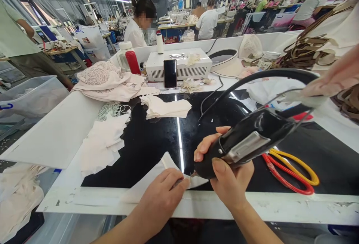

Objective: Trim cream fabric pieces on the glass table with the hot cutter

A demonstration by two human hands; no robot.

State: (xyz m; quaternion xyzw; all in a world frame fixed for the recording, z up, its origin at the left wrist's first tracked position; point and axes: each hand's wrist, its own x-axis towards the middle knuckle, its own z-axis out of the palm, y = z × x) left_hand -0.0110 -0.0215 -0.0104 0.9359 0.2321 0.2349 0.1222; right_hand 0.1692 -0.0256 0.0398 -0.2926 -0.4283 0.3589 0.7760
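My right hand (pixel 234 182) is wrapped round a black handheld tool (pixel 241 143) with a metal lever, its thin tip pointing down and left. The tip is at a white fabric piece (pixel 151 180) lying at the front edge of the black table surface (pixel 140 145). On that fabric rests my left hand (pixel 166 191), fingers bent and pressed together beside the tip, pinching or pressing the cloth. A black cable runs from the tool's back end.
Stacked fabric pieces (pixel 168 107) lie ahead, with more cut pieces (pixel 101 143) at left. Red and yellow rings (pixel 304 178) sit at right. Behind stand a phone (pixel 170 73) and a white box (pixel 193 64). Another person's hand (pixel 333 74) reaches in at upper right.
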